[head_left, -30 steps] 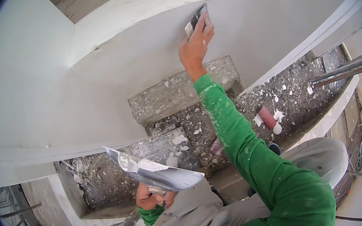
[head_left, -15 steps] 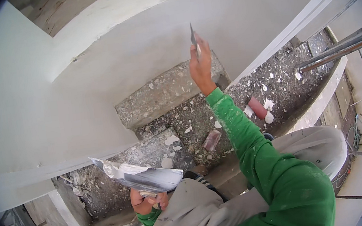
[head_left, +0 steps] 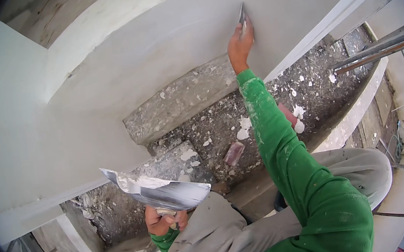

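Note:
My left hand (head_left: 159, 223) is wrapped round the handle of a wide metal plastering blade (head_left: 175, 194), held low in front of my left knee. White plaster (head_left: 141, 182) is heaped along its far edge. Out ahead, with the arm stretched, my right hand (head_left: 240, 48) grips a small metal putty knife (head_left: 242, 14). The knife's blade is at the pale grey wall (head_left: 167, 44); whether it presses on the surface is hard to make out. Part of its handle is hidden by my fingers.
Below the wall a concrete step (head_left: 179, 101) juts out. A dirty floor (head_left: 211, 120) is spattered with white plaster, with a reddish block (head_left: 234, 153) and a red piece (head_left: 287, 114) on it. Metal poles (head_left: 379, 49) reach in from the right.
My right hand and putty knife have moved right and farther up along the wall. The left hand and its loaded blade stay nearly in place, the blade slightly turned.

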`<state>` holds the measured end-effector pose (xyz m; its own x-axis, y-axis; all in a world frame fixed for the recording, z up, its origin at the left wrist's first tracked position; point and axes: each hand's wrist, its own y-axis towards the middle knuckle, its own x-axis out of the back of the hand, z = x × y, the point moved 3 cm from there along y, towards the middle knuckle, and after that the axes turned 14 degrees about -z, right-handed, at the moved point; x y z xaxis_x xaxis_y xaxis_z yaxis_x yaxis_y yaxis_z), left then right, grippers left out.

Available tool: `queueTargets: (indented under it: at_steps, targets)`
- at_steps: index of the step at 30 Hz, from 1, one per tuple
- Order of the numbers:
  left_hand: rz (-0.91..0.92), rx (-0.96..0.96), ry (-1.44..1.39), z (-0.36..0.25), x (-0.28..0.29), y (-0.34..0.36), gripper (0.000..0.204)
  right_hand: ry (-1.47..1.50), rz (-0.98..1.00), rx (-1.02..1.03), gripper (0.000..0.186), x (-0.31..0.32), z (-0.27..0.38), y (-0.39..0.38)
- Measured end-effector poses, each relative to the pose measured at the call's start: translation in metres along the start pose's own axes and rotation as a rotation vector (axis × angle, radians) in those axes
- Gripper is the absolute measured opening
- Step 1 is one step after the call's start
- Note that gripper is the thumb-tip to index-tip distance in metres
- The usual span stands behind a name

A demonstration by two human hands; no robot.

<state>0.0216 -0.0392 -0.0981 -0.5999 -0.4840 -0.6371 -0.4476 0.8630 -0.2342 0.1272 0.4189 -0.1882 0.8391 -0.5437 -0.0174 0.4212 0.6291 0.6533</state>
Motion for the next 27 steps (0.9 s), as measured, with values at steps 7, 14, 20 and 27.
queueTargets:
  at_steps: [7,14,20,27]
  targets:
    - [0.018,0.044,0.024,-0.006,0.014,-0.020,0.053,-0.100,0.096,-0.003,0.068,-0.039,0.029,-0.039]
    - [0.028,0.042,0.024,-0.007,0.014,-0.020,0.059,0.050,0.346,0.018,0.078,-0.064,0.186,-0.197]
    - [-0.068,-0.025,0.015,0.000,0.023,-0.015,0.059,0.444,0.688,0.030,0.063,-0.032,0.208,-0.218]
    - [0.095,0.255,-0.412,0.023,0.032,0.024,0.049,0.772,1.062,-0.161,0.050,0.112,0.232,-0.108]
